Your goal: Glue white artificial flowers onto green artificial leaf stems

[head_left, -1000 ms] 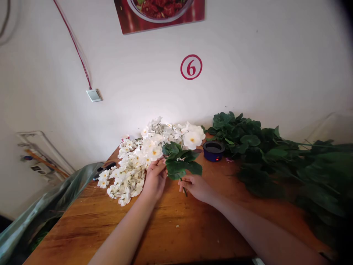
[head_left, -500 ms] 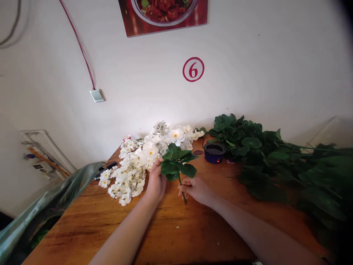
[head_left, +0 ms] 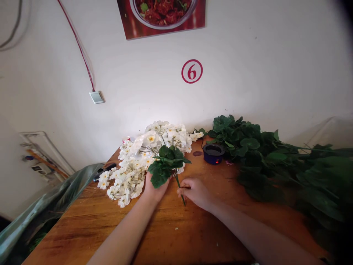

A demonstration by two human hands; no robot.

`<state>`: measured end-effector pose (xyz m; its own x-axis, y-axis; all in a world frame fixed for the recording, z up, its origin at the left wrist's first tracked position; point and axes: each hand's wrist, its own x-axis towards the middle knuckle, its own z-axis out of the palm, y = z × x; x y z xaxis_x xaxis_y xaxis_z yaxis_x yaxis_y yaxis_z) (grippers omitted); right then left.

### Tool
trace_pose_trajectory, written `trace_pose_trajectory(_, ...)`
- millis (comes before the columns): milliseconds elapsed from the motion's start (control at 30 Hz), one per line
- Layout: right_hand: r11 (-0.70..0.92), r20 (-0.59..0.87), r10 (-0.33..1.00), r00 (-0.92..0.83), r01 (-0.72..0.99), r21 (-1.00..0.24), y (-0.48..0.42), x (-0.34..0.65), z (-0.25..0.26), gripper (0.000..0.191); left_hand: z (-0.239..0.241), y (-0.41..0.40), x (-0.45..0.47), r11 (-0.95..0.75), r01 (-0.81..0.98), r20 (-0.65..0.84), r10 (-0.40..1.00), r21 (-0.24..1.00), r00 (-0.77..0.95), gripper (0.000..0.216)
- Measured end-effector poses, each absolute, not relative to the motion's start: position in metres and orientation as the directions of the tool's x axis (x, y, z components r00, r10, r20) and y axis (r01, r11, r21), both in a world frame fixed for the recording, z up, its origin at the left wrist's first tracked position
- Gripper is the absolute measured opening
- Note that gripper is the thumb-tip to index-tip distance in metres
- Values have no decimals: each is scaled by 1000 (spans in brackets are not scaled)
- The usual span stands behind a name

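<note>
My right hand pinches the thin green stem of an artificial flower sprig with dark green leaves and white blossoms on top, held upright over the wooden table. My left hand sits just left of it, under the leaves, with its fingers hidden behind the foliage. A heap of white artificial flowers lies on the table to the left of my left hand.
A large pile of green leaf stems covers the right side of the table. A small dark blue pot stands near the wall. A grey-green plastic bag hangs off the table's left edge, with a dark object beside it.
The sprig has swung from leaning right to upright and slightly left, its white blossoms moving leftward. My left hand has slid lower under the leaves. My right hand has stayed on the stem.
</note>
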<state>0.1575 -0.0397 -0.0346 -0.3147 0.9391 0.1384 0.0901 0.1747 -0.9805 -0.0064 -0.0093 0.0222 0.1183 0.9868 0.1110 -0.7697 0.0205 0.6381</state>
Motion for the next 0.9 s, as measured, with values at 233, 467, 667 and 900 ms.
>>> trace_pose_trajectory(233, 396, 383, 896, -226, 16, -918, -56, 164, -6, 22, 6, -7, 2, -70, -570, 198, 966, 819, 167, 18)
trace_pose_trajectory(467, 787, 684, 600, 415, -151, -599, -91, 198, 88, 24, -23, -15, 18, -79, -340, 187, 935, 937, 300, 16)
trace_pose_trajectory(667, 838, 569, 523, 634, -262, -479, -125, 219, 127, 66, -26, -14, 20, -97, -222, 172, 920, 970, 353, 24)
trace_pose_trajectory(900, 770, 563, 630, 535, -337, -542, -145, 214, 106, 59, -30, -6, 13, -118, -211, 187, 921, 970, 343, 13)
